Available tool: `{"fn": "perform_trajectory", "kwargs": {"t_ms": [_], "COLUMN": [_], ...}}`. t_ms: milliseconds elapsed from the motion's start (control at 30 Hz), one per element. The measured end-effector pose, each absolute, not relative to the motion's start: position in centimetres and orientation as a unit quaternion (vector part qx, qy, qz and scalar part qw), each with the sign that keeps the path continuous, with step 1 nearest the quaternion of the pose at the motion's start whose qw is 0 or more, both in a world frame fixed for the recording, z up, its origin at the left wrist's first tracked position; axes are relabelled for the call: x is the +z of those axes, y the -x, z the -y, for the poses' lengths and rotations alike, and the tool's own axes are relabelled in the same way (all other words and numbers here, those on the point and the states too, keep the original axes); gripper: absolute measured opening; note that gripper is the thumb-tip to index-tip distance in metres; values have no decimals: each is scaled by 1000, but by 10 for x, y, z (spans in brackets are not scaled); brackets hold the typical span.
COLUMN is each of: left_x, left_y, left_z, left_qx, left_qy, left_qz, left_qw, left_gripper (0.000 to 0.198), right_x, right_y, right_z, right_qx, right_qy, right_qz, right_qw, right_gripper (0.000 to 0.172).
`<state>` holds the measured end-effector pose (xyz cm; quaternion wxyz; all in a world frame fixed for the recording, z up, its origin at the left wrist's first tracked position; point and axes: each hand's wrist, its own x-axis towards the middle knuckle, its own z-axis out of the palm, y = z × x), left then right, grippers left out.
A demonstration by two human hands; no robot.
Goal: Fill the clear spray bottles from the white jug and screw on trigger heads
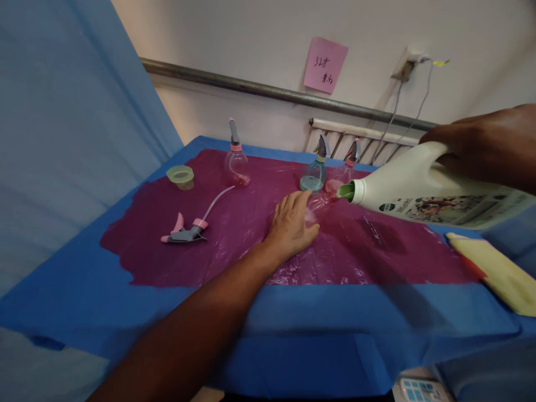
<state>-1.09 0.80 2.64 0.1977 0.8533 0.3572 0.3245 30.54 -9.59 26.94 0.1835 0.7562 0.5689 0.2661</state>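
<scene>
My right hand (481,146) grips the handle of a large white detergent jug (422,192), tipped on its side with its green spout toward the left. My left hand (291,226) is wrapped round a small clear bottle (319,202) lying open-mouthed just under the spout on the magenta plastic sheet (368,251). A detached pink and grey spray head (186,231) with its tube lies to the left. A green cap (181,176) sits at the far left of the sheet.
Three small spray bottles stand at the back: one with pink liquid (237,159), one with blue liquid (315,170), one pink (347,167). A yellow cloth (498,268) lies at the right edge. Blue cloth (293,318) covers the table; a rail and pink note are on the wall.
</scene>
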Motion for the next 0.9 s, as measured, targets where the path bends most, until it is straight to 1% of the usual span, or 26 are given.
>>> {"fn": "perform_trajectory", "kwargs": {"t_ms": [400, 533, 733, 900], "left_x": [25, 26, 25, 23], "left_y": [11, 11, 11, 11], "left_z": [-7, -8, -9, -9], "left_qx": [328, 326, 324, 327], "left_qy": [-852, -852, -856, -856], "left_qz": [-357, -359, -354, -353], "left_qw": [197, 198, 192, 191], "left_gripper": [88, 87, 88, 88], "right_x": [269, 269, 271, 272], "right_y": [-308, -304, -301, -302], "right_z": [98, 98, 96, 97], "right_qx": [266, 255, 255, 263], "right_qy": [-751, -758, -763, -752], "right_qz": [-582, -575, -566, -574], "right_qw": [163, 170, 181, 188], "right_gripper": [53, 50, 52, 49]}}
